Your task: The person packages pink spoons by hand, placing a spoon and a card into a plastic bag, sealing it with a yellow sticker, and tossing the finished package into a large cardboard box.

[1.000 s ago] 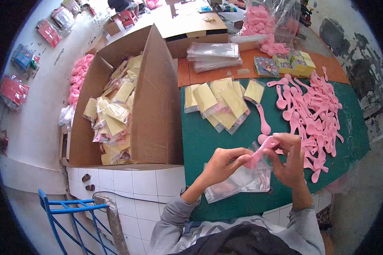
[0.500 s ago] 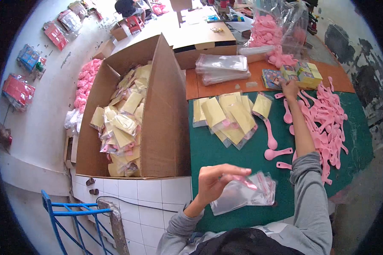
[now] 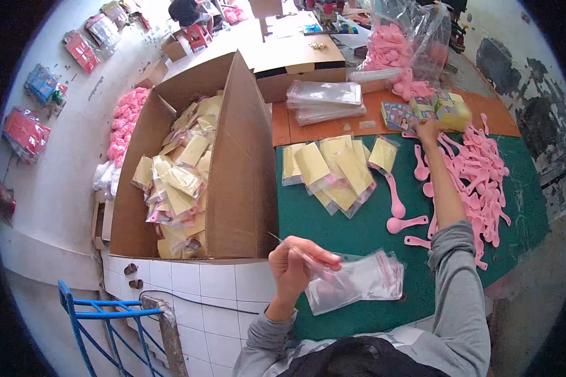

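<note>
My left hand, fingers pinched, holds a clear plastic bag by its pinkish edge, above a fanned pile of clear bags on the green table top. My right hand reaches to the far side, closed at the small printed cards, with a blurred yellow card beside its fingers. A heap of pink plastic spoons lies to the right of that forearm. Packed bags with yellow cards lie left of centre; one card bag has a pink spoon below it.
A tall cardboard box full of packed bags stands at the left. Behind are stacked clear bags, a closed carton and a big bag of pink spoons. A blue metal frame stands lower left. Another person sits far back.
My left hand has moved left and turned, with the clear bag in its fingers. My right hand has shifted slightly right at the cards, and yellow beside it now looks smeared.
</note>
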The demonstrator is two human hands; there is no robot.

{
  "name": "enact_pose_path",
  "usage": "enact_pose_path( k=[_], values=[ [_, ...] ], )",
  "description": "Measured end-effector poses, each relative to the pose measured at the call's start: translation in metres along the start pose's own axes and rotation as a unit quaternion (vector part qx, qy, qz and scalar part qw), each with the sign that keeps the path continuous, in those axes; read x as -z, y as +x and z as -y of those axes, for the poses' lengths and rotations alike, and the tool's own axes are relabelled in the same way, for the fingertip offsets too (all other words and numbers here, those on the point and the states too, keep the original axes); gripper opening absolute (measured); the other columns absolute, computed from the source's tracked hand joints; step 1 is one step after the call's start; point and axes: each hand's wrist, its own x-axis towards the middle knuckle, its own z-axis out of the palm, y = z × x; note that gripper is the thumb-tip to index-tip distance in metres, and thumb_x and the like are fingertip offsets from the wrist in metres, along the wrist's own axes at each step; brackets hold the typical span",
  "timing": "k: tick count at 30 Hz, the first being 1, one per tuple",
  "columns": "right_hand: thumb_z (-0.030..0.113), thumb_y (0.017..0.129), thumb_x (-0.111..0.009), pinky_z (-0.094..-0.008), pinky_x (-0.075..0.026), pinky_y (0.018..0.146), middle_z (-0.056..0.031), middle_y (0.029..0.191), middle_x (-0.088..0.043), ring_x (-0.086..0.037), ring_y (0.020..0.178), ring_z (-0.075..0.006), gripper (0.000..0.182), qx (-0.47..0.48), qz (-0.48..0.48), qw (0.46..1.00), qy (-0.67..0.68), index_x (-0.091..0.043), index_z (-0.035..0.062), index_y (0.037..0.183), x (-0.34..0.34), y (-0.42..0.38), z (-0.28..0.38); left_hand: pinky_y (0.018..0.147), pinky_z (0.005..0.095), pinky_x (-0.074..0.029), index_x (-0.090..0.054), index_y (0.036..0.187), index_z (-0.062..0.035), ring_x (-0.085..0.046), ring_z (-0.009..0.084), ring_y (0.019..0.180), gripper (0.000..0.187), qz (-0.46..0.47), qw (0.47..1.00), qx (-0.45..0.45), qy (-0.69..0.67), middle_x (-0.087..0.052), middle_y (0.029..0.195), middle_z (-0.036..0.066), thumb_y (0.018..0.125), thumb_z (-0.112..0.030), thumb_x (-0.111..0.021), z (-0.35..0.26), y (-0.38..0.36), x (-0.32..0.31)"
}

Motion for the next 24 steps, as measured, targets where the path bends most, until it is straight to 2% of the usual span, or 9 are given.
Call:
enact_pose_path(
  k=[2,5,6,9,10,11,16,20,24],
  values=[
    [0.027,0.072,-0.069,-0.0383,-0.046,0.072,-0.0167,0.075,-0.064,-0.063,0.073,-0.0306,0.034,-0.009,0.127,0.992,0.005,-0.063,-0.0021,0.088,0.005,0.009,-0.005,0.055,0.0307,-0.054,-0.057,0.086,0.0048,-0.065,0.0217,0.062,0.041,0.012,0.997,0.007,0.078,-0.066,0.078,0.020,0.095,-0.033,-0.043,0.003,-0.010,0.011],
    [0.017,0.076,-0.064,-0.0352,-0.046,0.065,-0.0146,0.079,-0.064,-0.062,0.069,-0.0260,0.028,0.073,0.031,0.996,0.033,-0.061,-0.0028,0.095,0.027,-0.008,0.012,0.060,0.0247,-0.052,-0.059,0.089,0.0056,-0.063,0.0145,0.068,0.036,0.018,0.986,0.061,0.156,-0.067,0.088,0.018,0.097,-0.026,-0.044,0.000,-0.020,0.022],
    [0.013,0.080,-0.061,-0.0299,-0.044,0.057,-0.0093,0.076,-0.063,-0.057,0.062,-0.0171,0.020,0.116,0.044,0.986,0.116,-0.060,-0.0021,0.094,0.015,-0.002,-0.005,0.061,0.0243,-0.052,-0.060,0.090,0.0057,-0.063,0.0137,0.070,0.034,0.007,0.983,0.092,0.162,-0.067,0.089,0.017,0.096,-0.024,-0.044,-0.003,-0.018,0.020],
    [0.010,0.085,-0.059,-0.0243,-0.037,0.049,-0.0014,0.070,-0.055,-0.046,0.054,-0.0079,0.012,0.108,0.242,0.902,0.340,-0.059,-0.0002,0.090,0.170,-0.115,0.132,0.063,0.0224,-0.050,-0.062,0.090,0.0050,-0.061,0.0099,0.073,0.026,0.015,0.974,0.124,0.187,-0.066,0.085,0.010,0.094,-0.019,-0.051,-0.015,-0.004,0.008],
    [0.010,0.086,-0.058,-0.0227,-0.036,0.047,-0.0015,0.072,-0.056,-0.046,0.054,-0.0071,0.012,0.125,0.250,0.906,0.319,-0.059,-0.0006,0.090,0.203,-0.148,0.151,0.060,0.0220,-0.050,-0.062,0.087,0.0049,-0.060,0.0099,0.069,0.027,0.018,0.969,0.131,0.210,-0.065,0.080,0.009,0.093,-0.020,-0.053,-0.014,-0.001,0.003],
    [0.004,0.082,-0.058,-0.0239,-0.043,0.049,-0.0027,0.069,-0.058,-0.055,0.056,-0.0101,0.010,0.087,0.305,0.882,0.348,-0.060,0.0007,0.091,0.236,-0.177,0.167,0.056,0.0215,-0.049,-0.062,0.084,0.0049,-0.059,0.0100,0.066,0.028,0.024,0.962,0.140,0.233,-0.064,0.076,0.007,0.092,-0.021,-0.054,-0.012,-0.001,0.000],
    [-0.002,0.080,-0.058,-0.0281,-0.047,0.055,-0.0085,0.080,-0.062,-0.062,0.065,-0.0193,0.014,0.339,0.286,0.866,0.230,-0.061,0.0040,0.093,0.299,-0.237,0.174,0.048,0.0174,-0.040,-0.066,0.093,0.0002,-0.048,0.0016,0.055,0.016,0.079,0.933,0.216,0.275,-0.064,0.068,0.001,0.089,-0.011,-0.056,0.012,-0.007,-0.001],
    [-0.003,0.078,-0.059,-0.0305,-0.049,0.059,-0.0119,0.084,-0.062,-0.064,0.072,-0.0253,0.017,0.312,0.274,0.889,0.196,-0.061,0.0044,0.093,0.317,-0.238,0.174,0.048,0.0173,-0.039,-0.067,0.092,-0.0003,-0.047,0.0007,0.055,0.015,0.135,0.931,0.167,0.296,-0.065,0.069,0.001,0.088,-0.011,-0.058,0.007,-0.004,-0.009],
    [-0.003,0.076,-0.060,-0.0312,-0.049,0.058,-0.0115,0.083,-0.061,-0.063,0.070,-0.0255,0.018,0.314,0.253,0.895,0.193,-0.061,0.0054,0.092,0.315,-0.243,0.173,0.049,0.0175,-0.040,-0.067,0.091,-0.0008,-0.050,0.0013,0.058,0.015,0.111,0.938,0.169,0.282,-0.068,0.073,0.002,0.088,-0.011,-0.058,0.003,-0.007,-0.013]
  ],
)
